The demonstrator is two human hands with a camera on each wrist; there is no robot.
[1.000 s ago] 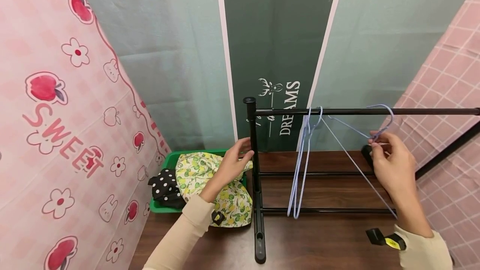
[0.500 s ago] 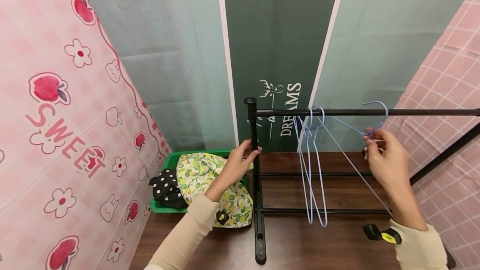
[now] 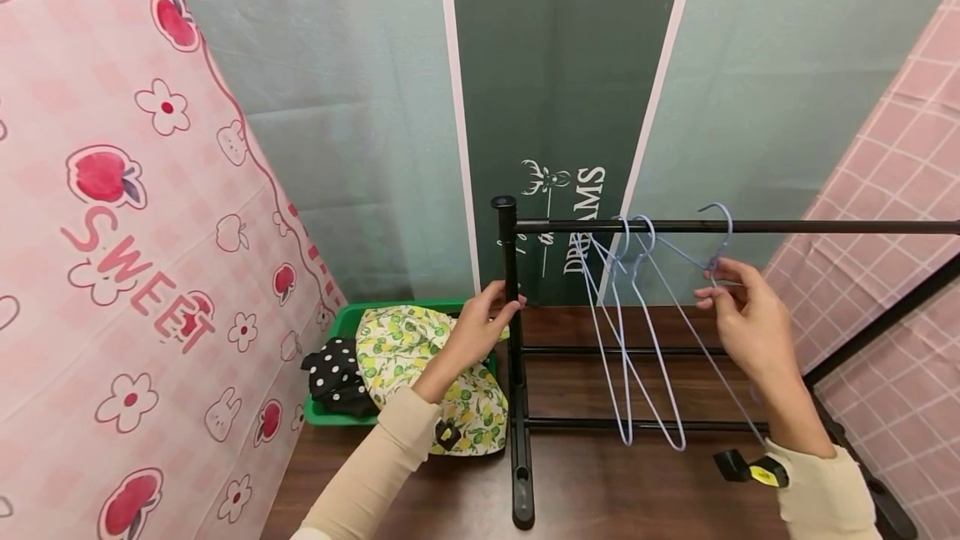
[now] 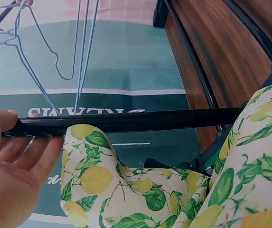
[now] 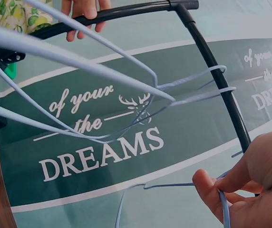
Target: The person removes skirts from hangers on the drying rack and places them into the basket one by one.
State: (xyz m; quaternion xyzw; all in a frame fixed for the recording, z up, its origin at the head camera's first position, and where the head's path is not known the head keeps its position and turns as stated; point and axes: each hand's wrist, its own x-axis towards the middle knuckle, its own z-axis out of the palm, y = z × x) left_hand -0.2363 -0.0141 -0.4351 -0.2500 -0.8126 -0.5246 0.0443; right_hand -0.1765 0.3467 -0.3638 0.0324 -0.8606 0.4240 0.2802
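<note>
- Three pale blue wire hangers: right hand (image 3: 746, 319) pinches one hanger (image 3: 701, 332) by its neck, just below the top rail (image 3: 750, 226).
- Two hangers (image 3: 626, 332) dangle from that rail, left of the fingers.
- Left hand (image 3: 472, 327) curls around the rack's upright post (image 3: 510, 315); one lemon-print garment (image 3: 420, 357) lies beneath its palm.

Your left hand (image 3: 474, 325) reaches forward, arm stretched out in its beige sleeve, fingers curled, thumb on top. Your right hand (image 3: 742, 319) is raised higher, wrist bent, thumb and fingertips (image 5: 207, 187) pinched together, the rest of the fingers loosely folded.
</note>
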